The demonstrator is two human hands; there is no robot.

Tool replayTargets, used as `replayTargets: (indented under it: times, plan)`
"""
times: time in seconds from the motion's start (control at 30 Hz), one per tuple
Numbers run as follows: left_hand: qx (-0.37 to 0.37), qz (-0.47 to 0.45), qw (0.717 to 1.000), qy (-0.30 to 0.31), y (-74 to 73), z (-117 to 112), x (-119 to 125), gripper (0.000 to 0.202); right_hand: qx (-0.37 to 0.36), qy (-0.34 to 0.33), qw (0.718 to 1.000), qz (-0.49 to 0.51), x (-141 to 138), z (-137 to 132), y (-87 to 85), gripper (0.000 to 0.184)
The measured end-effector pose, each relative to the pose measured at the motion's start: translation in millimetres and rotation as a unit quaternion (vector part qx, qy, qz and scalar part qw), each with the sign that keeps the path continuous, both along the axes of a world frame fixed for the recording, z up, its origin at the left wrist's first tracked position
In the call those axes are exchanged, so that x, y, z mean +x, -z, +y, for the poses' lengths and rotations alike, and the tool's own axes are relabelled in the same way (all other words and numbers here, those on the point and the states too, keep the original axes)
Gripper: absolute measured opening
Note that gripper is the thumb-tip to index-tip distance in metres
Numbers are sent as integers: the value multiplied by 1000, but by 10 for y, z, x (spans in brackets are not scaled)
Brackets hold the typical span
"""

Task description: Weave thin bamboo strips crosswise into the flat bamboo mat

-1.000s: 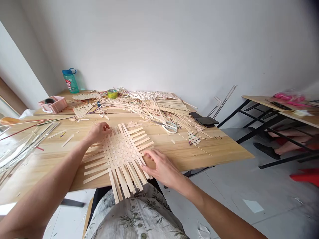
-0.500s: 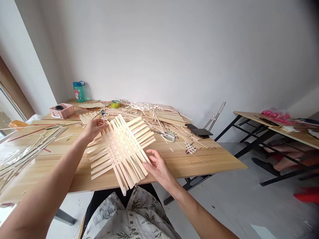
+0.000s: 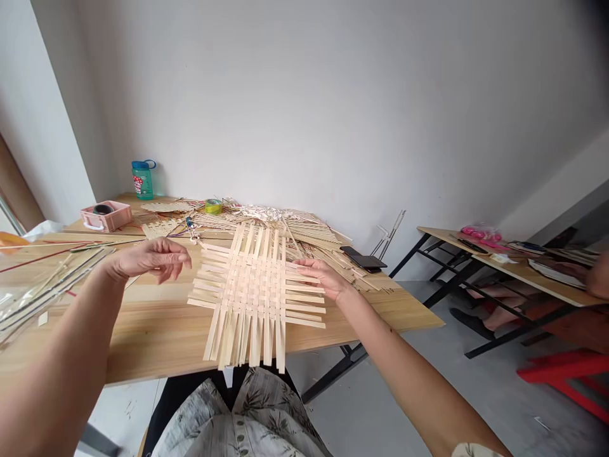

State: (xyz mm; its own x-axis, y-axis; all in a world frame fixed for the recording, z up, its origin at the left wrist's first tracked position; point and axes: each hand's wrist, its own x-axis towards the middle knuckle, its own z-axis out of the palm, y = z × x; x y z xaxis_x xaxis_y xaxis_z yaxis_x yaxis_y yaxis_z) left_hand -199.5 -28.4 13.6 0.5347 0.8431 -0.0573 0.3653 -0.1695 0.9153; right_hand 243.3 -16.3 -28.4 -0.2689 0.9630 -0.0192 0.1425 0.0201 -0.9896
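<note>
A woven mat (image 3: pixel 257 292) of pale flat wood strips, with loose strip ends sticking out on all sides, hangs above the front of the wooden table (image 3: pixel 143 330). My right hand (image 3: pixel 324 277) grips the strip ends on its right side. My left hand (image 3: pixel 153 258) hovers just left of the mat without touching it. Its fingers are apart and loosely curved, and it holds nothing.
A heap of loose strips (image 3: pixel 285 222) covers the table's back, with a green tape roll (image 3: pixel 214 205), a teal bottle (image 3: pixel 143 179), a pink box (image 3: pixel 105 216) and a dark phone (image 3: pixel 364 259). Long thin reeds (image 3: pixel 42 285) lie at left. Another person's legs (image 3: pixel 495 311) show under a second table (image 3: pixel 518 270); red stool (image 3: pixel 566 374).
The mat has been turned so its strips run square to me and sits further right. My left hand let go of its far left corner; my right hand shifted up its right side.
</note>
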Motion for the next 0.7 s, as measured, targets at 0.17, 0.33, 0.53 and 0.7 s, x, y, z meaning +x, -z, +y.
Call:
replayTargets:
  times: [0.17,0.33,0.53,0.7]
  plan:
    - [96,-48,987,-124,173,161,167,54,35,-48,996,-61,-207,297,60,31]
    - [92,149,981,-85,394,218,456,49,148,21,984,-102,-507,445,153,15]
    - [109,233,965,-49,531,238,590,37,226,-48,964,-134,-688,-461,-139,17]
    - [107,256,960,-25,508,230,596,37,420,-235,863,-156,-603,-1728,-815,26]
